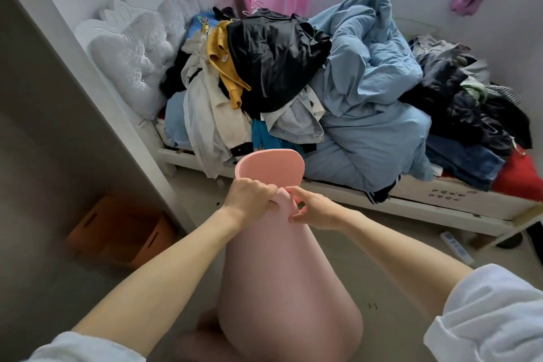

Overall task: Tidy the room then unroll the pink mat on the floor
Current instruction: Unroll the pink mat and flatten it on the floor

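Note:
A rolled pink mat (282, 267) stands on end in front of me, its ridged spiral top (270, 168) pointing toward the bed. My left hand (249, 197) grips the mat's loose outer edge near the top, fingers curled over it. My right hand (314, 212) pinches the same edge just to the right, thumb and fingertips on the pink foam. The mat's lower end is close to the camera and hides the floor below it.
A white bed (411, 200) is heaped with clothes (273, 68) and a blue duvet (370, 97). A grey wardrobe side (58, 126) stands at left with an orange box (123, 232) beside it. A power strip (458, 247) lies on the floor at right.

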Demonstrator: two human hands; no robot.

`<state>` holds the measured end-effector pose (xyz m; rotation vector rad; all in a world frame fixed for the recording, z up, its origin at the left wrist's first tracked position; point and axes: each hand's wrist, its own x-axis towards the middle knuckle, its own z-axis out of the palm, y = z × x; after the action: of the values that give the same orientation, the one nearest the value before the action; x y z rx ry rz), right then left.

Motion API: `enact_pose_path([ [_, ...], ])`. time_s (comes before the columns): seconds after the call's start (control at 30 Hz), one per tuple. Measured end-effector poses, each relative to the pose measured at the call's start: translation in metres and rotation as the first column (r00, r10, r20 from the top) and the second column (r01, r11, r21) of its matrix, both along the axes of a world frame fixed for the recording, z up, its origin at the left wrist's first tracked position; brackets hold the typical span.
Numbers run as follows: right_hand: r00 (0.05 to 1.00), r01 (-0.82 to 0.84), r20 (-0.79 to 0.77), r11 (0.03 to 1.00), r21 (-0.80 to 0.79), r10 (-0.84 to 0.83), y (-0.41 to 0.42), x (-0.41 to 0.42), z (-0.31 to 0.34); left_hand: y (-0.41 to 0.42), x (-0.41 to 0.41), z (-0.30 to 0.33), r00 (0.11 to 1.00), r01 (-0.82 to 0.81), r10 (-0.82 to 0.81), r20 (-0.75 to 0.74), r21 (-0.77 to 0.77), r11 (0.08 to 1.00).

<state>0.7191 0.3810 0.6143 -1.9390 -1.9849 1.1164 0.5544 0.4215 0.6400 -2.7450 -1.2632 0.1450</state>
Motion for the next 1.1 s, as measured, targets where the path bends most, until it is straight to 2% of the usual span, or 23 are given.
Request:
enact_pose_path([
  [0.1, 0.995, 0.096, -0.004, 0.995, 0.041, -0.096, 0.001, -0.001, 0.000, 0.003, 0.005, 0.009, 0.998, -0.049, 0.049, 0.049, 0.000, 0.999],
  [0.27, 0.977, 0.189, -0.118, 0.979, 0.074, -0.180, -0.007, 0.007, -0.004, 0.016, 0.012, 0.029, 0.948, -0.140, 0.162, 0.276, -0.098, 0.985],
  [0.43, 0.942, 0.299, -0.174, 0.953, 0.054, -0.286, -0.020, 0.010, -0.010, 0.028, 0.027, 0.057, 0.822, -0.196, 0.297, 0.485, -0.249, 0.948],
  [0.53, 0.876, 0.474, -0.184, 0.868, 0.149, -0.447, -0.021, 0.012, -0.002, 0.022, 0.045, 0.067, 0.726, -0.161, 0.356, 0.589, -0.358, 0.920],
  [0.63, 0.825, 0.565, -0.119, 0.802, 0.197, -0.552, -0.024, 0.018, 0.007, 0.020, 0.056, 0.068, 0.670, -0.135, 0.400, 0.626, -0.427, 0.894],
  [0.73, 0.766, 0.637, -0.078, 0.735, 0.235, -0.638, -0.029, 0.018, 0.013, 0.018, 0.060, 0.069, 0.682, -0.120, 0.318, 0.659, -0.329, 0.937],
  [0.87, 0.752, 0.653, -0.126, 0.705, 0.275, -0.647, -0.043, 0.025, 0.023, 0.020, 0.051, 0.063, 0.653, 0.042, 0.145, 0.743, -0.227, 0.973],
  [0.97, 0.775, 0.632, -0.215, 0.739, 0.233, -0.594, -0.058, 0.038, 0.028, 0.020, 0.035, 0.055, 0.657, 0.140, 0.108, 0.746, -0.262, 0.955],
  [1.1, 0.797, 0.572, -0.321, 0.810, 0.126, -0.512, -0.093, 0.046, 0.032, -0.005, 0.018, 0.047, 0.756, 0.076, 0.206, 0.621, -0.397, 0.915],
])
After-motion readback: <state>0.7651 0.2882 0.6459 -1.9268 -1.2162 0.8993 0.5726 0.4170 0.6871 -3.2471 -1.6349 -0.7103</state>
